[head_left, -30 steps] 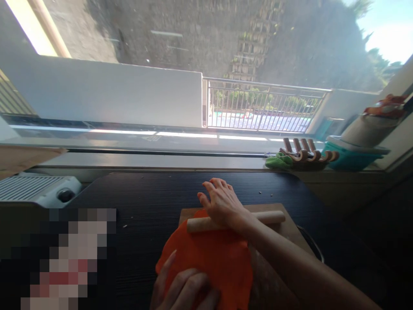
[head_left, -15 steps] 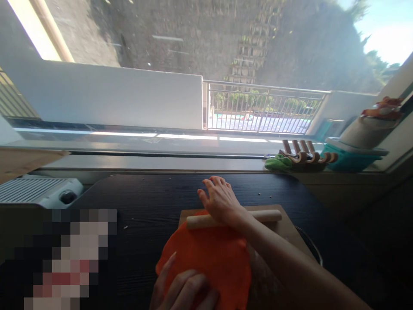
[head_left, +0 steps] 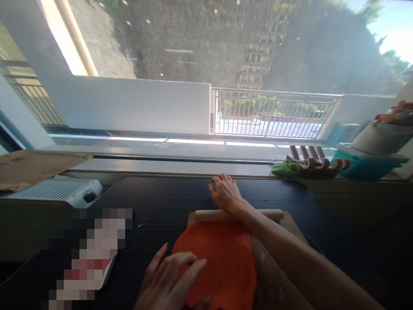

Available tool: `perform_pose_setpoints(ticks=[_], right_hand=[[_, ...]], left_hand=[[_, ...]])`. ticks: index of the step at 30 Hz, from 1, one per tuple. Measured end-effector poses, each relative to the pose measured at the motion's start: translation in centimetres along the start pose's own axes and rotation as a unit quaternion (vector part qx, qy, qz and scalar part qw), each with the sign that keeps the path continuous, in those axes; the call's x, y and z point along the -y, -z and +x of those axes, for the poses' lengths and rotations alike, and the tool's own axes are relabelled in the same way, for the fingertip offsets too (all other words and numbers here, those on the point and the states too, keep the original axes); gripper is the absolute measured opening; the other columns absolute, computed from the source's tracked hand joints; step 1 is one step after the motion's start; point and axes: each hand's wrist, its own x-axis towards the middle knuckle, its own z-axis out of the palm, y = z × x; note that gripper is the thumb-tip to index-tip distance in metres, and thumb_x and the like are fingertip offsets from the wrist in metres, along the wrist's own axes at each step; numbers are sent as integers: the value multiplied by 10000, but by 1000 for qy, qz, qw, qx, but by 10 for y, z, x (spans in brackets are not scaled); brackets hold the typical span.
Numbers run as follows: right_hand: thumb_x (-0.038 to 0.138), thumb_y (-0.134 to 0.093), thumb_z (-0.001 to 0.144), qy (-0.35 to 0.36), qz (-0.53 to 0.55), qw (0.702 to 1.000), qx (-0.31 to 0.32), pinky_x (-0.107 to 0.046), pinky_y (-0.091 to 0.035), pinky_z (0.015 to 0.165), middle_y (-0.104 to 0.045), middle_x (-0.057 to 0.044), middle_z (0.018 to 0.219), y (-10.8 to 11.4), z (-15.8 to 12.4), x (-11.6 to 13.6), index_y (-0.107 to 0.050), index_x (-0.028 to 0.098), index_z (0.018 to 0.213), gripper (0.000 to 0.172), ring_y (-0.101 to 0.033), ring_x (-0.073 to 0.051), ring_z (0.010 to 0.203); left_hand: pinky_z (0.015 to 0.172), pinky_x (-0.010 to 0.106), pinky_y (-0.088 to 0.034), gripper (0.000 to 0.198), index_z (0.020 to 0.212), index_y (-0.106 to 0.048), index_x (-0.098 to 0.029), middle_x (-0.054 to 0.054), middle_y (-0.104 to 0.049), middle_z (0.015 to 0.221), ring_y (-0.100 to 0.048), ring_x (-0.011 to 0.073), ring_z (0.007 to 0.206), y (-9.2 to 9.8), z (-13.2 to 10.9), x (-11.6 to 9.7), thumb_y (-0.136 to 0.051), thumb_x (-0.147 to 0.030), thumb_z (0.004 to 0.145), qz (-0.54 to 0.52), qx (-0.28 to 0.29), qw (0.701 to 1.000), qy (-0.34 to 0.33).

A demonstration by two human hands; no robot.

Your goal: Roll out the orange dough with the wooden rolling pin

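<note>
An orange sheet (head_left: 219, 262), thin and roughly round, lies on a wooden board (head_left: 290, 224). Across its far edge rests a pale rolling pin (head_left: 209, 215). My right hand (head_left: 227, 193) reaches over the pin with fingers spread beyond it; the wrist and heel of the palm lie on the pin, hiding its middle. At the left edge of the sheet is my left hand (head_left: 174, 277), its fingers apart and slightly bent over the orange surface, holding nothing. Its lower part runs out of the frame.
The board stands on a dark table (head_left: 155, 202). A blurred-out flat item (head_left: 93, 258) lies at left, near a white heater (head_left: 64, 189) and brown cardboard (head_left: 38, 168). On the sill are a green cloth (head_left: 285, 168), a wooden rack (head_left: 312, 159) and a teal container (head_left: 371, 165).
The view has shifted, moving most things right. The pin lies more level, nearer the sheet's far edge. My left hand has lifted a little and moved left relative to the sheet.
</note>
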Motion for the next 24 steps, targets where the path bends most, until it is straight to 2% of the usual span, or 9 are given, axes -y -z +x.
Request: perform_pose_setpoints(ticks=[4,8,10,13,16,18,20,22,24], right_hand=[[322,-365,1000,44,-3,999,-5,-286,-394,791,-678,-76,948,8,-26,1,-651,190,887,334,-619,-187,907],[341,-359,1008,94,-13,995,14,-263,-372,656,-700,-35,786,10,-77,-4,-649,210,796,383,-649,-171,728],[343,-361,1011,86,-24,996,2,-265,-360,636,-705,-30,780,14,-89,-12,-651,211,808,377,-653,-170,718],[359,-334,1020,30,-40,999,-6,-275,-332,584,-700,-29,742,29,-90,-28,-649,217,819,400,-645,-169,664],[333,-290,1029,-14,-56,998,-39,-284,-327,588,-698,-38,765,52,-87,-42,-650,223,879,405,-640,-174,678],[332,-264,1031,-28,-61,996,-59,-292,-330,599,-693,-44,760,63,-88,-47,-648,229,880,426,-637,-181,686],[352,-259,1029,-33,-63,995,-66,-300,-326,599,-686,-44,731,67,-92,-48,-640,235,829,446,-635,-187,674],[367,-286,1021,-24,-59,997,-53,-303,-314,590,-680,-35,705,62,-99,-43,-623,238,774,437,-630,-188,651],[353,-340,1006,-6,-52,998,-26,-302,-306,581,-668,-21,681,51,-108,-35,-611,234,743,395,-613,-179,623]], left_hand=[[931,405,-489,317,1136,-610,-220,54,-713,1032,-673,212,946,-2,9,19,-501,-380,885,62,45,985,157],[680,306,-522,366,1202,-583,-188,20,-714,785,-683,187,694,-10,33,21,-406,-312,908,13,155,940,304],[600,267,-490,377,1214,-573,-194,-20,-658,675,-645,164,586,-8,47,17,-400,-281,891,-46,170,926,335],[533,227,-461,369,1191,-563,-196,-57,-573,605,-585,138,530,1,65,10,-443,-318,865,-185,83,907,369],[519,223,-495,438,1229,-498,-197,-40,-630,696,-613,143,579,7,72,1,-501,-423,853,-329,-33,846,418],[533,234,-531,443,1221,-502,-195,-15,-682,767,-654,158,624,7,65,-7,-514,-439,852,-381,-31,820,425],[549,230,-554,360,1144,-580,-192,-1,-715,795,-682,162,646,7,50,-13,-503,-406,865,-379,32,833,402],[614,206,-571,269,1045,-666,-217,-2,-744,855,-708,158,709,8,31,-17,-515,-352,869,-320,103,875,347],[701,177,-570,235,1031,-689,-262,-24,-753,912,-718,151,792,13,13,-16,-573,-297,829,-258,122,925,251]])
